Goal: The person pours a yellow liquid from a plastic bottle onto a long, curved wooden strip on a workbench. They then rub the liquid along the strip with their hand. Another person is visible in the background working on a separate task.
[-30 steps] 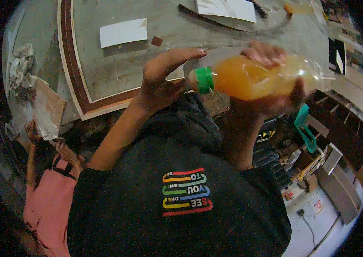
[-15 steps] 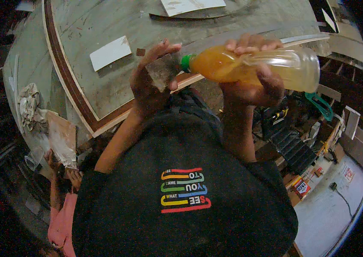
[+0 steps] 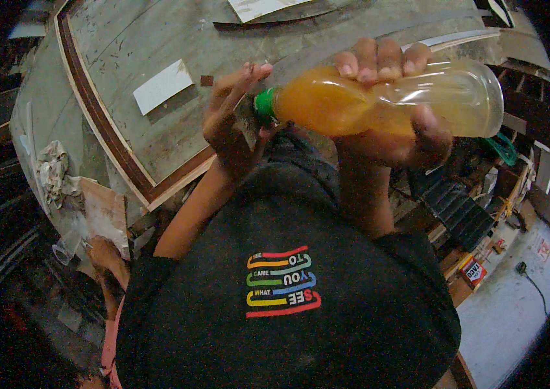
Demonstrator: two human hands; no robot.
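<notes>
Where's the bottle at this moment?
In the head view, the bottle is in the upper part, mostly right of centre, held sideways in the right hand, its green cap beside the left hand.

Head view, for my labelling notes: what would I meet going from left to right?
Crumpled cloth, white rectangular piece, left hand, green bottle cap, right hand, red package, black plug.

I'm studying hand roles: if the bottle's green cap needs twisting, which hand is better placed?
Probably the left hand: it is open, close to the green cap, while the right hand is wrapped around the bottle.
</notes>
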